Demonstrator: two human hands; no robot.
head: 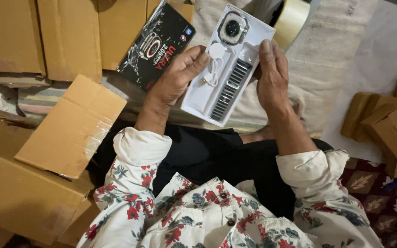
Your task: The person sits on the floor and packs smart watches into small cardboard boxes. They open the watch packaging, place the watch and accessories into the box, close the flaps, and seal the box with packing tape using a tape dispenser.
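Hands meet over the lap, both on one white tray (198, 98). Tray is a long moulded insert, tilted, its far end pointing up and away from the body.

Left hand (176, 78): fingers curled under the tray's left edge, thumb laid across the top near a white round disc (216, 50). Closed in a grip on the tray.

Right hand (272, 76): palm against the tray's right edge, thumb resting flat on the top surface, remaining fingers hidden behind the tray. Also gripping it.

Tray contents, far end to near end: a watch (232, 28) with a square dark face in a pale case; the white disc beside it; a coiled white cable (212, 73) just below the disc; a dark ribbed strap (229, 89) lying lengthwise in its own slot.

Black box (158, 44) with a watch picture lies just beyond the left hand, partly behind it, on the cloth-covered surface.

Roll of tape (290, 19) sits behind the tray's far end, partly hidden.

Surroundings: brown cardboard cartons (37, 36) stacked at left, one with an open flap (72, 126) near the left sleeve. Small brown parcels (387, 124) piled at right on a white sheet. Sleeves are white with red flowers, rolled at the cuffs.
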